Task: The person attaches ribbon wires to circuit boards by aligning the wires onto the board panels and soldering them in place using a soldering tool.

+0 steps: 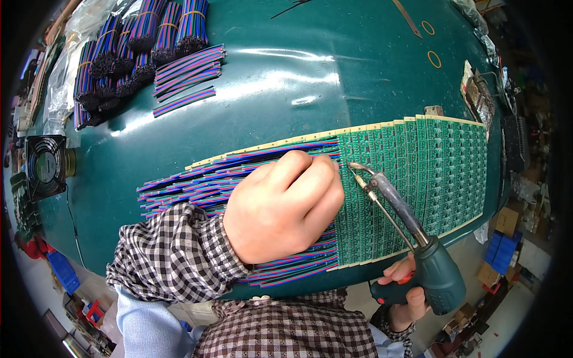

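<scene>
The left hand (283,206) is curling into a loose fist, pressing on the striped ribbon wires (197,182) right where they meet the green circuit board strips (418,179). The right hand (406,292) is gripping a soldering gun (418,250), tip touching those boards' left edge. Bundled wires (137,48) are sitting well above the boards on the green surface (298,77).

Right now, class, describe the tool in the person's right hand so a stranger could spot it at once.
Start at the green table, then find the panel of green circuit boards near its front edge. Over the panel's left part slants the soldering gun, gripped by the right hand: the only pistol-shaped, dark green tool with a metal barrel.
</scene>
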`<state>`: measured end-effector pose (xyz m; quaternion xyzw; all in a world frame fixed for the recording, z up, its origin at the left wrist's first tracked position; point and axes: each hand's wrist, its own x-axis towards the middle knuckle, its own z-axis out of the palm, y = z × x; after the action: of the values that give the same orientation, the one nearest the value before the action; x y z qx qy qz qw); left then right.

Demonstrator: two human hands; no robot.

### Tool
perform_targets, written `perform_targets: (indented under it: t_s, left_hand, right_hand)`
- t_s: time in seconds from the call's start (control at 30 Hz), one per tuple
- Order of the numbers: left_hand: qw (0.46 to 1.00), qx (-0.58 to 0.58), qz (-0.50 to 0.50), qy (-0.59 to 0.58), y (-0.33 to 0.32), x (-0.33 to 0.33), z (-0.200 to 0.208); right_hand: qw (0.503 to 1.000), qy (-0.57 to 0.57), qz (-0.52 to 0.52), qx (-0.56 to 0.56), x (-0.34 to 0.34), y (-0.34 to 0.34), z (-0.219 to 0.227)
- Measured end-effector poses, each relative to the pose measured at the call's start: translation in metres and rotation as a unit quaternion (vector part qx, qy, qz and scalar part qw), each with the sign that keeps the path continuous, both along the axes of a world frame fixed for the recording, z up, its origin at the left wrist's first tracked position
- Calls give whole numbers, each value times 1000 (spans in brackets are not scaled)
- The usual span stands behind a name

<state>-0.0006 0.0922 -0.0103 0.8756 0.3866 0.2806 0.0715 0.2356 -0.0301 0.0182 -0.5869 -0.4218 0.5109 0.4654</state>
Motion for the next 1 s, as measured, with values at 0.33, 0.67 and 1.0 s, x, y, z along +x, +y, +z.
perform_targets:
  t_s: [0.33,0.67,1.0]
  left_hand:
    - [1000,-9,-4,2,0,0,0]
    - [1000,-3,1,4,-1,0,0]
    - [1000,2,-2,0,-1,0,-1]
  right_hand:
    - [999,3,-27,-19,-7,0,0]
    - [999,-22,-48,-7,-7,-2,1]
    - [999,10,-36,-28,-7,2,5]
